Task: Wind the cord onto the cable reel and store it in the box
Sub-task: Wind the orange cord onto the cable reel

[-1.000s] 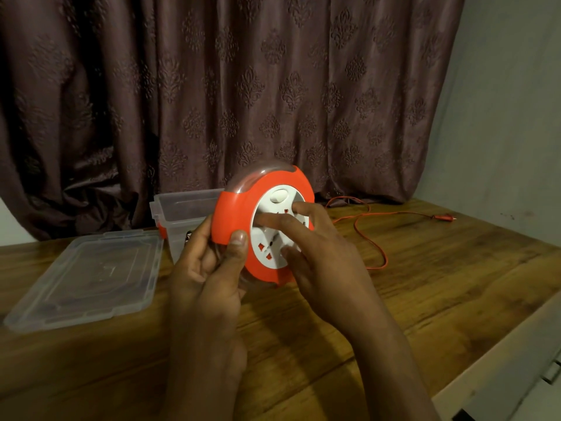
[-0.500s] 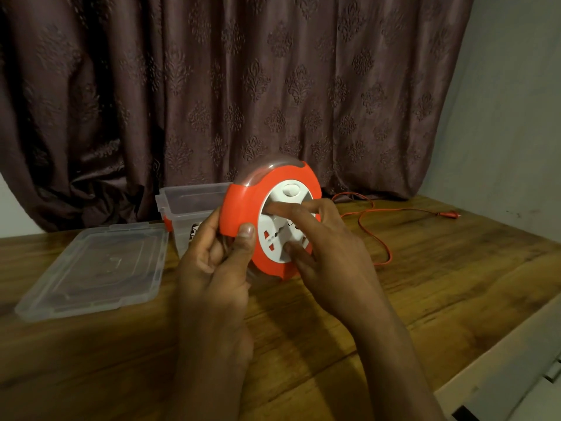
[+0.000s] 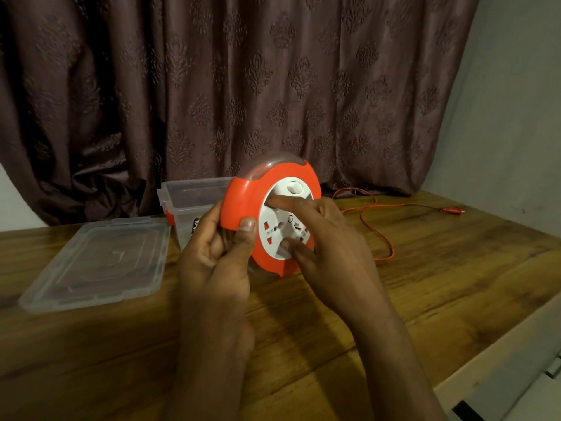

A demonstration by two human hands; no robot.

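Between our two hands, the cable reel (image 3: 243, 205) stands on edge, its lower rim at or just above the wooden table (image 3: 425, 284); contact cannot be confirmed. Our left hand (image 3: 212, 256) grips the orange rim of the reel from the left side, thumb curled over the front edge and fingers wrapped behind. Our right hand (image 3: 328, 238) lies against the white socket face (image 3: 273, 232), with the index finger extended across its upper part and the thumb pressed on its lower part; the remaining fingers are loosely bent at the reel's right edge.

Beyond our right hand, the orange cord (image 3: 376, 235) trails loosely across the table from behind the reel, and its plug (image 3: 453, 210) lies far to the right, well apart from the reel.

Behind our left hand, the clear plastic box (image 3: 188, 202) stands open, partly hidden by the reel. Left of our left hand, the box lid (image 3: 97, 262) lies flat on the table. A dark patterned curtain (image 3: 243, 86) hangs behind the box.
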